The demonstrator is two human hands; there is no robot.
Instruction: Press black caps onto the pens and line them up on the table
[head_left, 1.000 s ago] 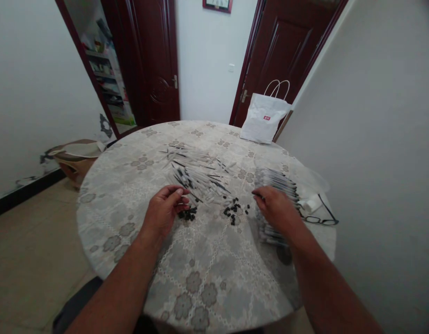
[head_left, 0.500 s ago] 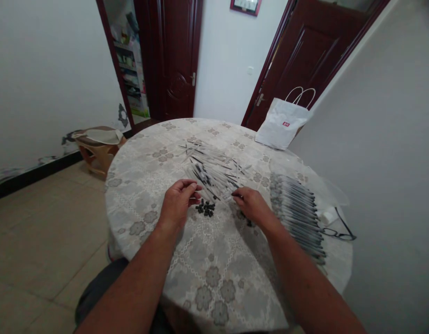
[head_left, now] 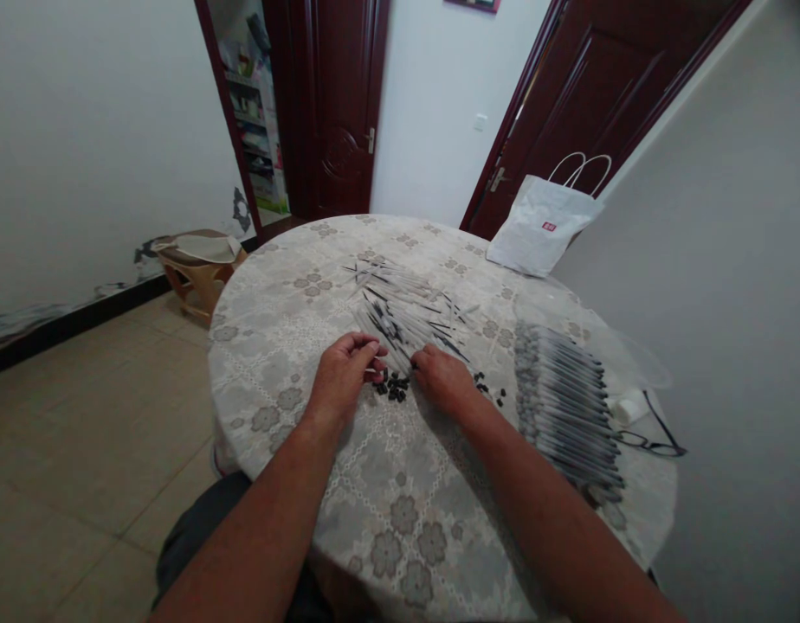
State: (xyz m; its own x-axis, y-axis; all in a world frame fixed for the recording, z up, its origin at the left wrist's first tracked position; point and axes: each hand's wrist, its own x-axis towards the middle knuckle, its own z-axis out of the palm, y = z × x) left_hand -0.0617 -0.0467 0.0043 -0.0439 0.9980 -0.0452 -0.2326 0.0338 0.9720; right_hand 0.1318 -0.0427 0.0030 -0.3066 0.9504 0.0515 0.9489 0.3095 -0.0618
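The right hand (head_left: pixel 442 379) has moved left beside the left hand (head_left: pixel 344 374), both hands' grips unclear.

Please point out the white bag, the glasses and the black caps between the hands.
White bag (head_left: pixel 536 238): head view, middle of its front.
Glasses (head_left: pixel 653 444): head view, front frame.
Black caps (head_left: pixel 393 387): head view, middle of the pile.

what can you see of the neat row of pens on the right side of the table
The row of pens lies flat on the patterned tablecloth, to the right of the right hand, which does not touch it. The pens look slim, pale grey or clear with dark ends, packed side by side and parallel in a long band that runs from mid-table toward the near right edge. Glasses lie just beyond its far side. Finer detail is too small to tell.
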